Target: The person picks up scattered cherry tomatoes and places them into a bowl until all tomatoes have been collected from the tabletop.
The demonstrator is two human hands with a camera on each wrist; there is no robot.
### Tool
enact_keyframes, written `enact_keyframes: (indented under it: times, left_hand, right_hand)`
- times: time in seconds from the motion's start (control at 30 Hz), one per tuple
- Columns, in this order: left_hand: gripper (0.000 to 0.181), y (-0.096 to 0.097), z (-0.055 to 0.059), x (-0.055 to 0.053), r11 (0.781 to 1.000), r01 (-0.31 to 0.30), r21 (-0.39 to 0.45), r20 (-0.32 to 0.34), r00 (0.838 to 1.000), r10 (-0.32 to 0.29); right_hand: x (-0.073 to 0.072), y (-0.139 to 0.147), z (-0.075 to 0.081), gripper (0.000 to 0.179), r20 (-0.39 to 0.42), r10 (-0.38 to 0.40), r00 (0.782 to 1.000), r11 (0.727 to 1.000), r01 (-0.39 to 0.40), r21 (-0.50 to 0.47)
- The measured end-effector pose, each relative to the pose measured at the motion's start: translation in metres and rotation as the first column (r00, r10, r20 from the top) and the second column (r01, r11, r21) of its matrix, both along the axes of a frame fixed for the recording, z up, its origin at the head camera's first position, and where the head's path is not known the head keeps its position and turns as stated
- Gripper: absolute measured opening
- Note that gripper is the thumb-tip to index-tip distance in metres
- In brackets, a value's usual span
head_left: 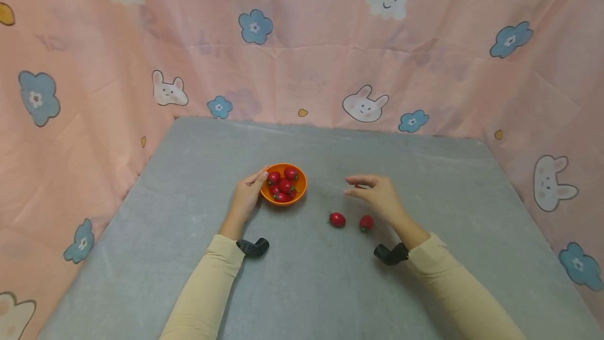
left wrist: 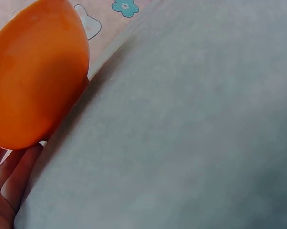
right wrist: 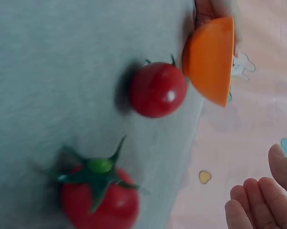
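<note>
My left hand (head_left: 246, 197) grips the near left side of a small orange bowl (head_left: 303, 188), its thumb at the rim. Several red cherry tomatoes (head_left: 284, 186) lie inside. The left wrist view shows the bowl's outer wall (left wrist: 38, 81) with fingertips against its underside. To the right, my right hand (head_left: 381, 198) hovers over the table with nothing in it, thumb and fingers apart. Two loose cherry tomatoes lie below it: one on the left (head_left: 337, 220) and one on the right (head_left: 366, 223). The green stem of the nearer tomato (right wrist: 103, 200) shows in the right wrist view.
A grey cloth-like surface covers the table (head_left: 302, 287). Pink patterned curtain (head_left: 302, 67) encloses the back and both sides. A black wrist device sits on each wrist, one on the left (head_left: 253, 247) and one on the right (head_left: 391, 254).
</note>
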State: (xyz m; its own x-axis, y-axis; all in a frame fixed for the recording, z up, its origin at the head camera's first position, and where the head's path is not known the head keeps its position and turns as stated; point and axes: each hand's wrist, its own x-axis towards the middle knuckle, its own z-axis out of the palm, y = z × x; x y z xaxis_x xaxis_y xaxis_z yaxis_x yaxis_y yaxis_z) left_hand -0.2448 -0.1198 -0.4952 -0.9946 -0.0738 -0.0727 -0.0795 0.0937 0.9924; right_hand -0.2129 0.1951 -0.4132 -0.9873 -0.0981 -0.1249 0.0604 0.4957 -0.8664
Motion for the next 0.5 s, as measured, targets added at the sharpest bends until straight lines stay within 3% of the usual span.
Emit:
enact_keyframes:
  times: [0.5]
  left_hand:
    - [0.045, -0.001, -0.001, -0.001, 1.000, -0.007, 0.004, 0.001, 1.000, 0.007]
  right_hand:
    - [0.025, 0.030, -0.014, 0.047, 0.045, -0.037, 0.998, 0.997, 0.034, 0.070]
